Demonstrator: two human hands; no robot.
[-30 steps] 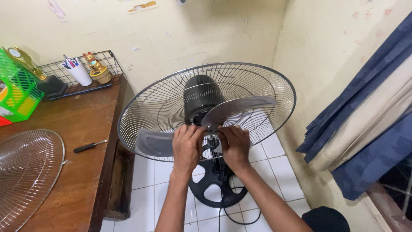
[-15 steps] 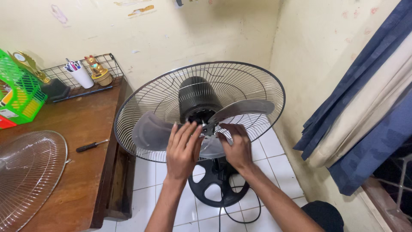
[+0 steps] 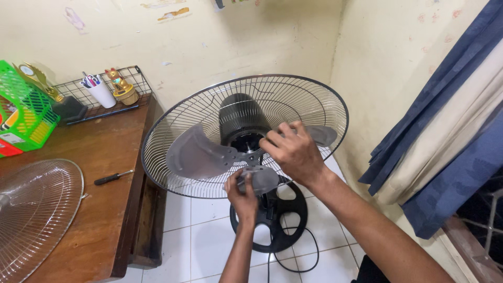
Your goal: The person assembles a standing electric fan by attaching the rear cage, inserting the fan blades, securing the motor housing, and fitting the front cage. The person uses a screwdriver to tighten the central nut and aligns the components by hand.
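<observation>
Right hand (image 3: 294, 151) closes over the upper grey fan blade (image 3: 196, 154) near the hub; left hand (image 3: 243, 191) pinches the lower blade, inside the rear wire guard (image 3: 183, 112).

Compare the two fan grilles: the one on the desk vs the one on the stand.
The desk grille lies loose on the wooden desk with nothing mounted in it. The stand grille is fixed, tilted, behind the grey blades and black motor housing, with both hands at the hub. Both are round, radial chrome wire.
</observation>
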